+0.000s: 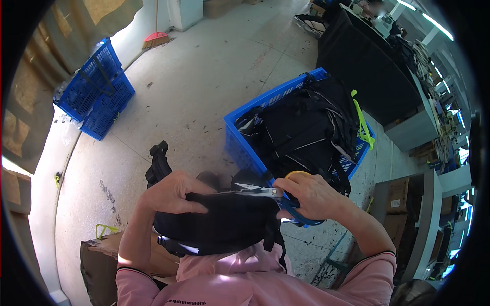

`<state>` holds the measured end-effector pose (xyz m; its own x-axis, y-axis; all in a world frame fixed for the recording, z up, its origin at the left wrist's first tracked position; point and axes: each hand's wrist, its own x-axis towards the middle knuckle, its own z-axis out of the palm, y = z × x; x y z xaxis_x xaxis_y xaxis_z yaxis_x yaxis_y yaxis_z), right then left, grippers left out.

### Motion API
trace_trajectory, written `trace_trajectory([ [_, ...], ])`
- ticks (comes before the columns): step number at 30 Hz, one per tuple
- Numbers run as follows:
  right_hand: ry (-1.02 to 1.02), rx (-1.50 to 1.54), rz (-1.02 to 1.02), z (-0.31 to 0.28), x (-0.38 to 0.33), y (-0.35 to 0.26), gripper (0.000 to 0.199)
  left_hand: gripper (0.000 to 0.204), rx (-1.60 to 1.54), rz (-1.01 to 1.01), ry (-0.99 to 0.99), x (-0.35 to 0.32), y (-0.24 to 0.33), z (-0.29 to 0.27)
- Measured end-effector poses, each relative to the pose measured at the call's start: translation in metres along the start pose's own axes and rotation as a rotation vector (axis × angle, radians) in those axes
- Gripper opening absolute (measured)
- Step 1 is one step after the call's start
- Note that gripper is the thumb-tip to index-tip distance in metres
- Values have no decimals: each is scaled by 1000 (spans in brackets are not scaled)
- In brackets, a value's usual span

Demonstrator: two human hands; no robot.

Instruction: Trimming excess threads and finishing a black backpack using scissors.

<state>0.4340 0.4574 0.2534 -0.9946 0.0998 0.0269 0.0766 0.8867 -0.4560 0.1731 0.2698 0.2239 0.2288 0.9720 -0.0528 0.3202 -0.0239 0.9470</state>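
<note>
Left hand (171,194) closed over the top edge of a black bag (214,224), fingers curled onto the fabric, thumb tucked out of sight beneath. Right hand (311,196) gripping blue-and-yellow-handled scissors (275,196), fingers through the loops, blades slightly parted and pointing left along the bag's upper edge. Bag resting in the lap against a pink top, lower half hidden by its own bulk; a black strap with a buckle (158,160) sticking up behind the left hand. Exact spot where blade tips meet fabric hard to make out.

Just beyond the hands, on the concrete floor (204,86), a blue plastic crate (245,148) heaped with more black bags (301,127), straps tangled, a lime-green strip (362,122) hanging over its far right corner. Near corner of the crate masked by the right hand and scissors. Toward the floor's far left edge, two more blue crates (97,92) stacked together, contents not discernible. At the floor's far edge, a red broom head (155,38) against the wall. At lower left, a brown cardboard box (102,255), partly cut off by the left forearm. At right, brown cartons (398,196) with small pale labels on grey shelving, print too small to read. Upper right, a long black-draped table (367,66), items on top blurred.
</note>
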Motion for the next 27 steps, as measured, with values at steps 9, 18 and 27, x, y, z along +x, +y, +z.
trace_trajectory([
  [9,-133,-83,-7,-7,-12,5,43,37,137,16,62,-1,-1,2],
  [18,51,347,80,9,16,-3,49,34,356,-120,69,18,17,13],
  [27,315,186,2,45,42,10,51,36,400,-147,79,17,22,17],
])
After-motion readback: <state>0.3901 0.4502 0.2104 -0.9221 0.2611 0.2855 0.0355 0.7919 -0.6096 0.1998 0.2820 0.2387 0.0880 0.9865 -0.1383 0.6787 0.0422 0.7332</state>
